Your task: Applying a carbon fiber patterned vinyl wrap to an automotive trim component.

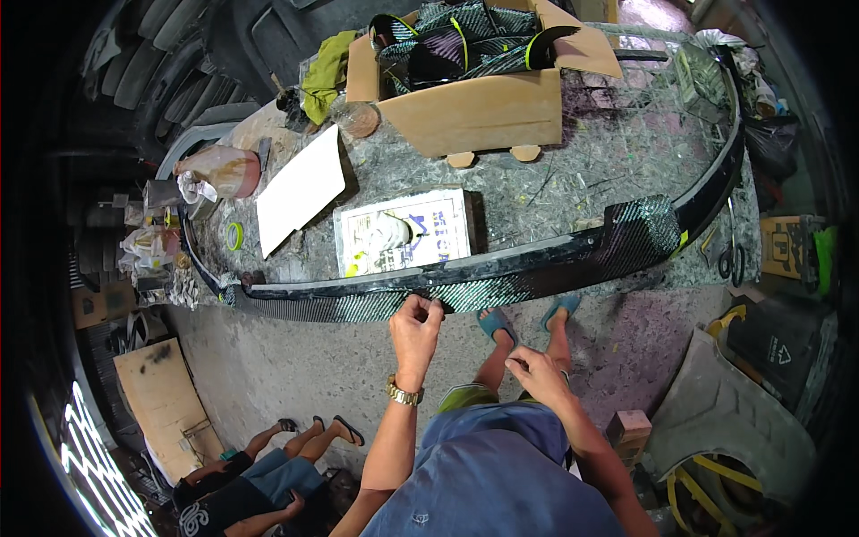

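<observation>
A long curved car bumper lip (pixel 362 289) runs along the near edge of the table, bending back at both ends. Its front is covered by a strip of dark, shiny carbon-fibre cloth (pixel 510 285), with a wider flap of cloth standing up at the right. My left hand (pixel 414 333), with a watch on the wrist, pinches the lower edge of the cloth near the middle. Apart from the strip, my right hand (pixel 540 371) is held closed before my body. Whatever its fingers may hold is hidden.
On the table (pixel 573 170) stand a cardboard box (pixel 474 116) of carbon-fibre offcuts, a white board (pixel 302 190), a flat printed tin (pixel 447 231), a green tape roll (pixel 234 235) and a stained jug (pixel 234 172). Scissors (pixel 732 259) hang right. Other people (pixel 259 488) are at lower left.
</observation>
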Tool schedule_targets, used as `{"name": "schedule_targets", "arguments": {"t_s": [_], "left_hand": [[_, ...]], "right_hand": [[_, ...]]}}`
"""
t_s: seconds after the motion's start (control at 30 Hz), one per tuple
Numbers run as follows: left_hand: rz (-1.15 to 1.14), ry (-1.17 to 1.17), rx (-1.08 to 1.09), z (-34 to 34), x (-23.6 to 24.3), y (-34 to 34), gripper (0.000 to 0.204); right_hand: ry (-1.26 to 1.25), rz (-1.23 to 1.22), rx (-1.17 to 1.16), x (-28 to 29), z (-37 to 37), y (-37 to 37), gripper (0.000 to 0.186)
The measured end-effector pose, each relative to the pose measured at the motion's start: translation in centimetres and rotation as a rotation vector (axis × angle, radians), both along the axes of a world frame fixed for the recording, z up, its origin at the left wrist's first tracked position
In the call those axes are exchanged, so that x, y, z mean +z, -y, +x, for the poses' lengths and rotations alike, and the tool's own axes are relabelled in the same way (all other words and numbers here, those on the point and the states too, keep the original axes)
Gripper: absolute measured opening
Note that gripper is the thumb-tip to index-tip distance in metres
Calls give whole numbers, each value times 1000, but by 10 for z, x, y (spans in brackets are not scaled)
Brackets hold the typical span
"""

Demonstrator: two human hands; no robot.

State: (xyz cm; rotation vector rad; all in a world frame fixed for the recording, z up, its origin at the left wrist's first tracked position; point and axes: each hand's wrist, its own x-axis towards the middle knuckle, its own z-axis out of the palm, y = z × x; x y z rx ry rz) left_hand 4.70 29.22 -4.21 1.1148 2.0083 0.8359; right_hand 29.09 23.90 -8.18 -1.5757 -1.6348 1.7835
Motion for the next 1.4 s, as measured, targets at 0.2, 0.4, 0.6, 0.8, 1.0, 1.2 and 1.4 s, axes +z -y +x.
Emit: {"name": "schedule_targets", "arguments": {"t_s": [0.2,0.4,0.6,0.8,1.0,1.2,1.4], "left_hand": [[72,-8,62,3,-2,0,24],[44,19,88,3,-4,0,25],[9,-11,92,2,0,0,25],[-34,-157,-2,-9,24,39,12],[140,-730,22,-54,-24,75,70],[7,-779,36,-23,-58,56,75],[18,-790,228,35,-75,39,82]], "right_hand": [[-4,27,2,0,0,1,19],[-2,22,-6,-1,2,2,20],[5,29,-2,-2,3,4,21],[13,12,-50,-3,18,10,21],[172,6,-38,-8,55,24,23],[201,34,-28,-3,92,18,19],[182,66,104,6,129,-11,18]]}}
